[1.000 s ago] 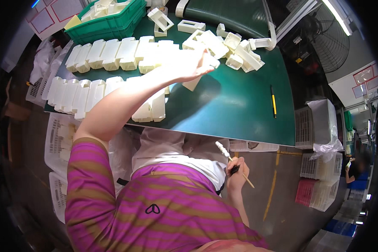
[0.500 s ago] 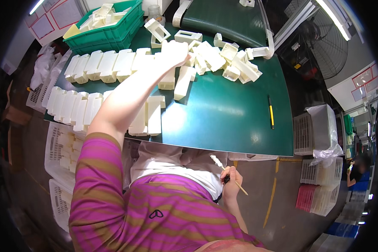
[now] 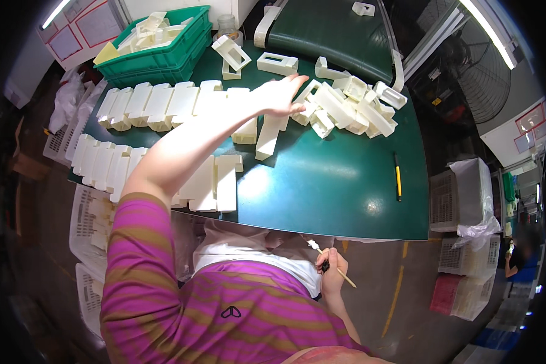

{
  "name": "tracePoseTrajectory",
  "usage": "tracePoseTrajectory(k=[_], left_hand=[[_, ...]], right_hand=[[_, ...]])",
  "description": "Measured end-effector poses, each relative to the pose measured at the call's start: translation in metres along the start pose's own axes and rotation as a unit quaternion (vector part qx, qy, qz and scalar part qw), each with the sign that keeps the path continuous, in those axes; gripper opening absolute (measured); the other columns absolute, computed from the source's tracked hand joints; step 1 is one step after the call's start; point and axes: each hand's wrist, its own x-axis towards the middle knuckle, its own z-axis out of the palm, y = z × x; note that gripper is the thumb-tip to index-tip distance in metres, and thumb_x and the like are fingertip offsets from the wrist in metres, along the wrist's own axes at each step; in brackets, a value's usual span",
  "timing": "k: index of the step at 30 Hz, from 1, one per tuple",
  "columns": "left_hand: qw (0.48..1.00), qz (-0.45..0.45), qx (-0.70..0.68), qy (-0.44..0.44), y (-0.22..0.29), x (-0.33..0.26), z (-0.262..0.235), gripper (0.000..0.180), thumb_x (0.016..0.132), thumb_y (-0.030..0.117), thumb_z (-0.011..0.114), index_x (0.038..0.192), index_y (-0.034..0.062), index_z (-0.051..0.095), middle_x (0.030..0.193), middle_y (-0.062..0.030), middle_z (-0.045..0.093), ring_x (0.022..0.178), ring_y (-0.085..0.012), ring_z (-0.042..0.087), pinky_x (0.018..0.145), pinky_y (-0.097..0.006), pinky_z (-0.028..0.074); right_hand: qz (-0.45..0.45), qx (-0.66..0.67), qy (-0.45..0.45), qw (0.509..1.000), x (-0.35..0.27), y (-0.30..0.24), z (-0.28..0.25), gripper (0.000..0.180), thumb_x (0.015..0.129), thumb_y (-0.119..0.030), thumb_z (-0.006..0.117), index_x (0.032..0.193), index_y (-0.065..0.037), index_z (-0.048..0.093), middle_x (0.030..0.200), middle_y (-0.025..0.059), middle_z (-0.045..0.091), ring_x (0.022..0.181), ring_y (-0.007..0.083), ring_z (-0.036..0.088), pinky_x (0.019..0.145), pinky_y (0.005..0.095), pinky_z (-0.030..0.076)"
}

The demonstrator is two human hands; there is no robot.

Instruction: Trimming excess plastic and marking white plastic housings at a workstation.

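My left hand [image 3: 280,95] reaches far over the green table [image 3: 346,188], fingers spread, resting on a long cream plastic part [image 3: 268,136] at the near edge of a loose heap of cream plastic parts [image 3: 352,106]. Whether the fingers grip that part I cannot tell. My right hand [image 3: 332,271] hangs low beside my waist, below the table's front edge, closed on a thin wooden-handled brush [image 3: 333,270] with a pale tip.
Two rows of cream parts [image 3: 158,106] lie side by side at the table's left. A green crate [image 3: 164,57] with parts stands at the back left. A yellow pen [image 3: 398,177] lies at the right. White baskets [image 3: 461,194] stand on the floor at right.
My left hand has moved rightward and nearer along the table toward the heap's edge, the arm lower in the picture. My right hand stays low with the brush.
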Motion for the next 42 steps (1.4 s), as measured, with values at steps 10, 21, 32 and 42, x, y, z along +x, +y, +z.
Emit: tracePoseTrajectory(k=[10,21,32,42], left_hand=[[0.902,-0.014,0.402,-0.155,0.053,-0.085,-0.018,0.085,0.071,0.061,0.057,0.131,0.005,0.034,0.139,-0.0138,0.031,0.128,-0.0284,0.03,0.108,-0.049,0.014],[0.926,-0.037,0.373,0.045,0.03,-0.019,-0.002,0.087,0.071,0.064,0.054,0.125,-0.003,0.038,0.111,-0.0198,0.054,0.113,-0.0281,0.047,0.107,-0.053,0.01],[0.935,0.01,0.284,0.214,0.041,0.019,-0.007,0.051,0.069,0.034,0.062,0.107,0.0026,0.049,0.092,-0.0186,0.057,0.091,-0.0306,0.057,0.094,-0.042,0.038],[0.972,-0.046,-0.207,-0.098,0.133,-0.135,0.004,0.046,0.081,0.041,0.06,0.111,0.0086,0.045,0.101,-0.0049,0.052,0.092,-0.013,0.052,0.072,-0.027,0.046]], right_hand=[[0.009,0.005,0.002,1.0,0.0,-0.001,0.003,0.044,0.095,-0.027,0.037,0.061,-0.002,0.048,0.058,0.004,0.047,0.048,0.0072,0.039,0.045,0.02,0.03],[0.017,-0.002,0.001,1.0,-0.005,0.002,0.008,0.045,0.095,-0.029,0.04,0.061,-0.002,0.052,0.058,0.002,0.05,0.049,0.0058,0.042,0.046,0.0199,0.033],[0.001,-0.004,0.003,1.0,-0.019,-0.001,0.004,0.045,0.095,-0.028,0.039,0.062,-0.001,0.052,0.057,0.0016,0.049,0.049,0.0057,0.042,0.045,0.0201,0.032],[-0.334,0.076,0.085,0.936,0.003,-0.04,-0.004,0.052,0.085,-0.053,0.047,0.097,-0.003,0.047,0.09,0.0083,0.048,0.062,0.0084,0.041,0.046,0.0187,0.03]])
